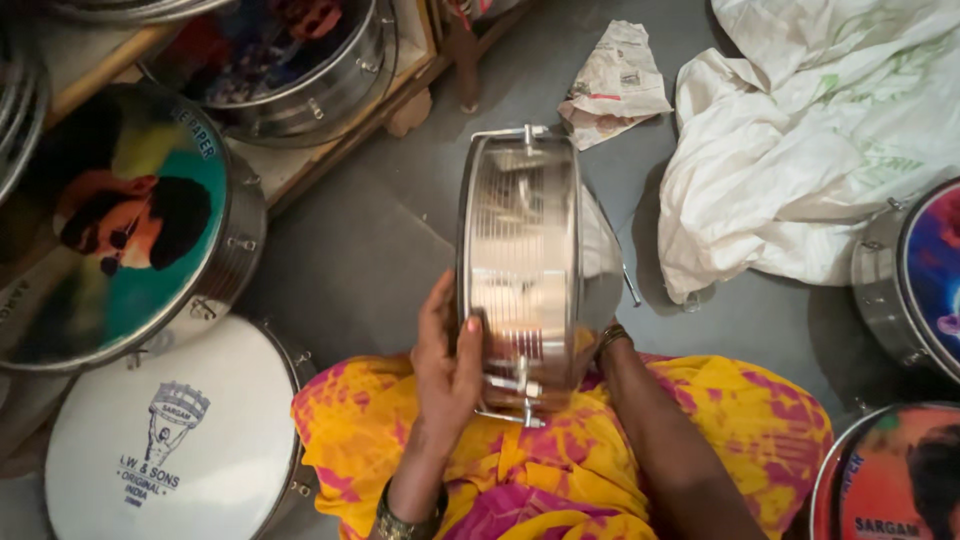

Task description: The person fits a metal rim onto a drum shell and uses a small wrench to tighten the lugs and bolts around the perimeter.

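Drums: one steel shell (525, 270), one white-headed (170, 440), four picture-headed (120, 225); white cloth (800, 140): one; crumpled newspaper (615, 85): one

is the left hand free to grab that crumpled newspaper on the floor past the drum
Probably not as things stand. The left hand is pressed against the shiny metal drum shell, which stands on edge between it and the crumpled newspaper. The right hand is hidden behind the shell.
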